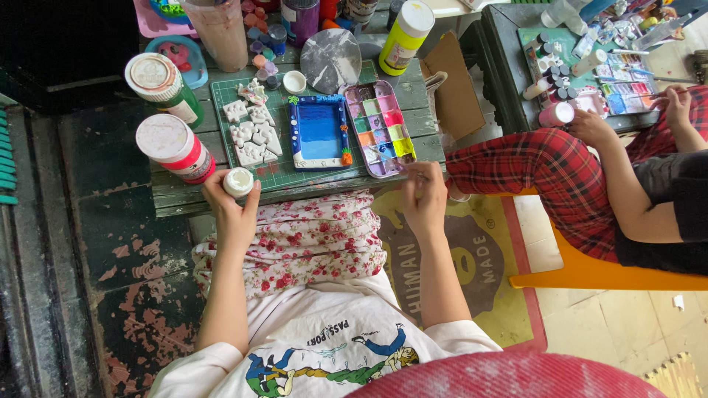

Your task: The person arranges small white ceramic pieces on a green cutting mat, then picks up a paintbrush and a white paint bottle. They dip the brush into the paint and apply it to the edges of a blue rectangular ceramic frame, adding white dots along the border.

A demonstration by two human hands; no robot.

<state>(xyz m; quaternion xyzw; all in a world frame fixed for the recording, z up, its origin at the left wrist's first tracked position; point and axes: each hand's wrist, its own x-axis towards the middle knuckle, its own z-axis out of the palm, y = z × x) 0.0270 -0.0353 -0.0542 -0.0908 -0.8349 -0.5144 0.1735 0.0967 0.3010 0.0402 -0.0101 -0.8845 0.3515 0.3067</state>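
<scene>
Near front edge of weathered green wooden table (184, 197), left hand (230, 208) wrapped around small white round paint pot (238, 181), pot held just above table lip. Right hand (424, 193) pinched narrow at corner of rectangular plastic palette w/ pastel paint wells (380, 127); thin light tip pokes out toward palette, prob. a brush, too small to tell for sure.

Likely risks: pot tipping over lap, spilling onto floral-print fabric (310, 236) below. Elbow or wrist could knock tall red-and-white paint bottle (177, 149) just beside left hand. Wet blue rectangular frame w/ bumpy clay border (319, 133) sits between hands on green cutting mat (221, 96); stray reach across could smear it.

Pot itself: squat, white, top facing camera, can't tell if lid on or open. White unpainted clay shapes (252, 133) left of frame. To right, another person's hand (590, 127) holds a pink-white bottle (557, 113) at a separate table.
</scene>
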